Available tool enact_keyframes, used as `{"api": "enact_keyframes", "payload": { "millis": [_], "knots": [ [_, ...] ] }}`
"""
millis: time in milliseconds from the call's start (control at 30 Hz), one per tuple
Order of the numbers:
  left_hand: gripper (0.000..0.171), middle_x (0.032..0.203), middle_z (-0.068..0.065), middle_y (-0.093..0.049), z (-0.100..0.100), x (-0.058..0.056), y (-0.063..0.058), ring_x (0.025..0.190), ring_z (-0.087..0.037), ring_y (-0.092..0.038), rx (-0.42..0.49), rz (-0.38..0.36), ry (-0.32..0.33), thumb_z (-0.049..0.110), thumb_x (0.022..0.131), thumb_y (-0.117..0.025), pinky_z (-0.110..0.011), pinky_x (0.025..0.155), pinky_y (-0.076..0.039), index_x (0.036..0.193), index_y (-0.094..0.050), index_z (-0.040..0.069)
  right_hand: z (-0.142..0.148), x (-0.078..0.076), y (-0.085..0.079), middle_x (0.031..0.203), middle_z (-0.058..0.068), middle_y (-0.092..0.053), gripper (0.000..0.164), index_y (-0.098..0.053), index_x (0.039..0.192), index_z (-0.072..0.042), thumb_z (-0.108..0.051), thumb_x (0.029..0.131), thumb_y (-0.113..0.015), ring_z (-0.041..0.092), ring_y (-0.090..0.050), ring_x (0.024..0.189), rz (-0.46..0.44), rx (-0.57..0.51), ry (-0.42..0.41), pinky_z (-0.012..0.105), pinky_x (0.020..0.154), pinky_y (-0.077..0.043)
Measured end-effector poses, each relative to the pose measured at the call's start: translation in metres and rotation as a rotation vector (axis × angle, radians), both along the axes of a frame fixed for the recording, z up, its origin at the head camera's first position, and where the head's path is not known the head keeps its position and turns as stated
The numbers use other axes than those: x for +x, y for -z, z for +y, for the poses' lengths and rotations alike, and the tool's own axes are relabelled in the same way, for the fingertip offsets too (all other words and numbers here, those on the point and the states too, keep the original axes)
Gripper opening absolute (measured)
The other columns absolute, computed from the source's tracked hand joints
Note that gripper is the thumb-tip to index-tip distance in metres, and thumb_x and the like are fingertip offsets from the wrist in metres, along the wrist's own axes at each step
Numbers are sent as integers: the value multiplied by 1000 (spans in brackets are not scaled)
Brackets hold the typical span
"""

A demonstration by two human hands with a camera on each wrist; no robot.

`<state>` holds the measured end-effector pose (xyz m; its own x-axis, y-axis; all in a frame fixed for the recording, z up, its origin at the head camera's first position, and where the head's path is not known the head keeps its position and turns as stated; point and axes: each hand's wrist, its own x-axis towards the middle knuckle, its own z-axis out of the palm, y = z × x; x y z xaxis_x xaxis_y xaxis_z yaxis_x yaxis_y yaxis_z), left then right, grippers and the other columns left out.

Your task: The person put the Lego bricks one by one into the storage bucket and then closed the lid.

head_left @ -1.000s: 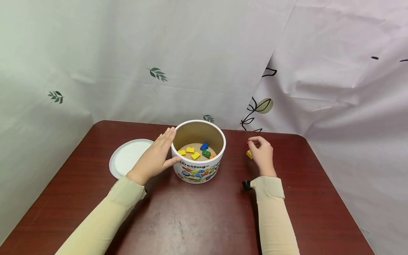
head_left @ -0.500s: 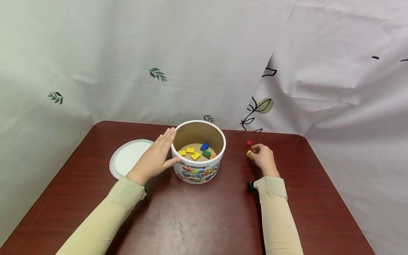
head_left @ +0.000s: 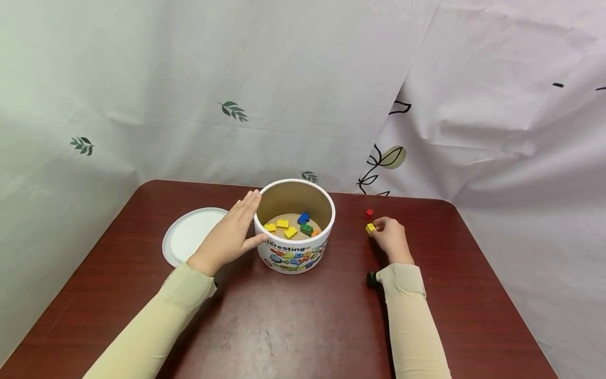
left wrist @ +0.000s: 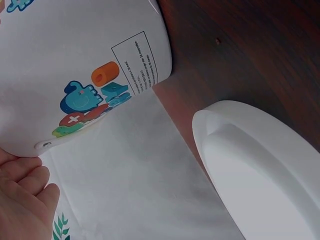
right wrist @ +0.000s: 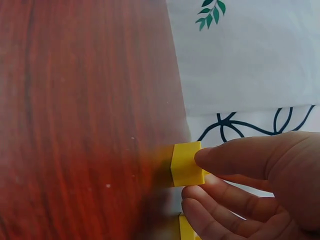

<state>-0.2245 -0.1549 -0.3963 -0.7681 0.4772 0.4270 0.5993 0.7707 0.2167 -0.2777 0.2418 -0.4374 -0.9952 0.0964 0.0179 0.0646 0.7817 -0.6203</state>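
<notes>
Far edge of table (head_left: 303,321) runs behind tub (head_left: 290,260), patterned cloth (head_left: 293,79) hanging beyond. Tabletop stretches between tub and your right hand (head_left: 392,239). Lid (head_left: 189,231) left of tub, partly hidden by your left hand (head_left: 226,238).

Left fingers straight against tub's left rim, grasping nothing. Right thumb and fingers pinch yellow brick (head_left: 370,229), right of tub; can't tell if lifted. Second ago, your right hand covered part of red brick (head_left: 369,213); now that shows whole. Left hand unmoved.
</notes>
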Motion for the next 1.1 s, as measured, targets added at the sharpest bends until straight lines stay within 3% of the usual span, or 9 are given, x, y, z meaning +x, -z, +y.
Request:
{"api": "enact_keyframes", "payload": {
  "millis": [167, 667, 1100],
  "knots": [
    [91, 153, -16, -20, 0, 0, 1, 141, -29, -17, 3, -4, 2, 57, 87, -56, -47, 113, -21, 147, -22, -2, -2, 3, 2, 99, 20, -63, 26, -63, 109, 5, -8, 86, -64, 32, -58, 89, -8, 23, 0, 43, 79, -51],
    [90, 153, -17, -21, 0, -1, 2, 141, -30, -19, 15, 13, 17, 55, 87, -57, -44, 115, -18, 147, -23, -3, -6, 6, 3, 98, 18, -65, 25, -66, 106, 4, -8, 84, -64, 31, -61, 90, 82, 16, -4, 43, 80, -52],
    [91, 154, -16, -20, 0, 1, 1, 142, -27, -16, 22, -10, 1, 56, 86, -58, -43, 115, -17, 147, -23, -1, -21, 18, -19, 99, 14, -65, 26, -66, 109, -3, -10, 85, -63, 27, -61, 86, 212, -34, -25, 40, 75, -55]
  ]
}}
